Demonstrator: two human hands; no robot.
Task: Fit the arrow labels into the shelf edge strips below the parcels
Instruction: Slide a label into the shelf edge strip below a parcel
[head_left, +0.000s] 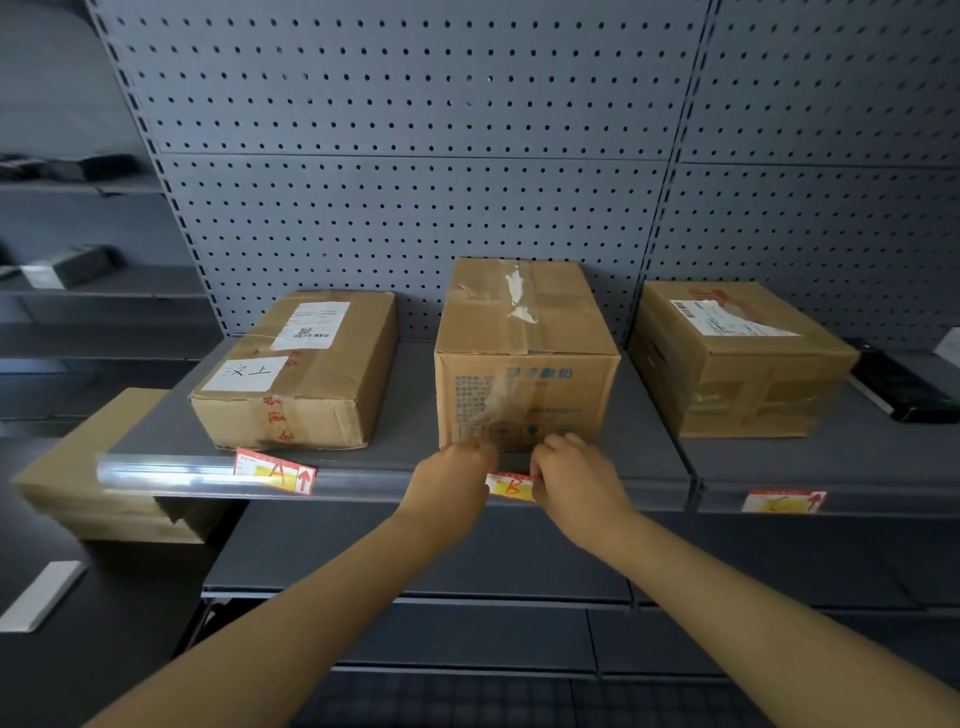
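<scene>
Both forearms reach up to the shelf edge strip (363, 480). Far left, label A (275, 470) sits crooked in the strip below the left parcel (296, 369). At centre, the left hand (457, 480) and right hand (574, 480) pinch either end of label B (511, 487), fingers closed on it, right under the middle parcel (524, 358). Over right, label C (783, 501) sits below the right parcel (737, 358).

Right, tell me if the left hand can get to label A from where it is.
Probably yes. Label A sticks out of the strip left of the left hand, with nothing between them. That hand is busy on label B, though.
</scene>
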